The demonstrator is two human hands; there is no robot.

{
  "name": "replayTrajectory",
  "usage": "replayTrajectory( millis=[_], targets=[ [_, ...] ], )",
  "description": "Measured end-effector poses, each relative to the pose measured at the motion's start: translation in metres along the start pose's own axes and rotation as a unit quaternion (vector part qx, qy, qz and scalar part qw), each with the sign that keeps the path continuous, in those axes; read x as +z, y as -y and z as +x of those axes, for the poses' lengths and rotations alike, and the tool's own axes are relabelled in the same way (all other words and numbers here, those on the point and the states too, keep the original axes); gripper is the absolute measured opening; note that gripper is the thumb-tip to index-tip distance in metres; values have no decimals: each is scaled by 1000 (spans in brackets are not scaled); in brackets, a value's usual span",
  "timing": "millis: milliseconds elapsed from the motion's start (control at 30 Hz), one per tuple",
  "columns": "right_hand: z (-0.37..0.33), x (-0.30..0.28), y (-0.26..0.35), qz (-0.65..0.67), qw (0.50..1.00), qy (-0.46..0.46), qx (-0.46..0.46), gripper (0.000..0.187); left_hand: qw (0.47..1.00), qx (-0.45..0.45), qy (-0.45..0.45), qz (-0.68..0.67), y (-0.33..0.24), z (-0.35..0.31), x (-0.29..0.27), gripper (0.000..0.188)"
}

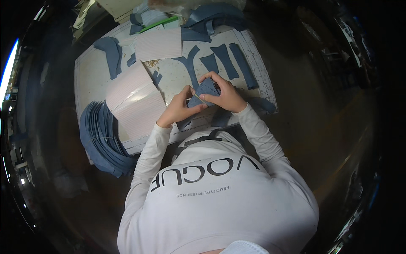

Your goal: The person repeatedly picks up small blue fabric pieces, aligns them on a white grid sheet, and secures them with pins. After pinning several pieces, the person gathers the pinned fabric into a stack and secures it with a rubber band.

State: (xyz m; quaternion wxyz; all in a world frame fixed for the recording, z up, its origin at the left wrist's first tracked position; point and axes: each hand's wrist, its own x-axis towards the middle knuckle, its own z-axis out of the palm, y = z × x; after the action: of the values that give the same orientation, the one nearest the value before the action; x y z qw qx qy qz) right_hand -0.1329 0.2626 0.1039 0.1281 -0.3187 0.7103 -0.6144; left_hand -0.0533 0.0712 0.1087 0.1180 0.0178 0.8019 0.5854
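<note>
The left hand and right hand, both curled closed around a blue bundle between them above the desk, seem to be seating its yellowish band, the next move needing a firm squeeze.

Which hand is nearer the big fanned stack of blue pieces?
Left. The left hand is to the fanned stack's right, apart; the right hand is farther right.

The held blue bundle has a matt, leather-like or cloth-like surface; the exact material cannot be determined. The curved stack has the same matt finish. The pink-lined sheet is paper, glossy across its middle. The table is matt. The shirt is matt cloth.
</note>
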Motion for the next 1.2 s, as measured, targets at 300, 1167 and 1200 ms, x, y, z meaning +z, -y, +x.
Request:
replayTrajectory(
  millis=[300, 1167, 1200],
  targets=[
    [-80, -120, -15, 91, 974, -153, 138, 39, 998, -5, 65, 7, 6, 48, 60, 40],
    [88, -165, -147, -384, 888, -80, 242, 35, 954, -60, -18, -294, 25, 156, 67, 51],
    [101, -161, -153, -393, 880, -57, 260, 37, 927, -90, -5, -364, 24, 175, 72, 54]
  ],
)
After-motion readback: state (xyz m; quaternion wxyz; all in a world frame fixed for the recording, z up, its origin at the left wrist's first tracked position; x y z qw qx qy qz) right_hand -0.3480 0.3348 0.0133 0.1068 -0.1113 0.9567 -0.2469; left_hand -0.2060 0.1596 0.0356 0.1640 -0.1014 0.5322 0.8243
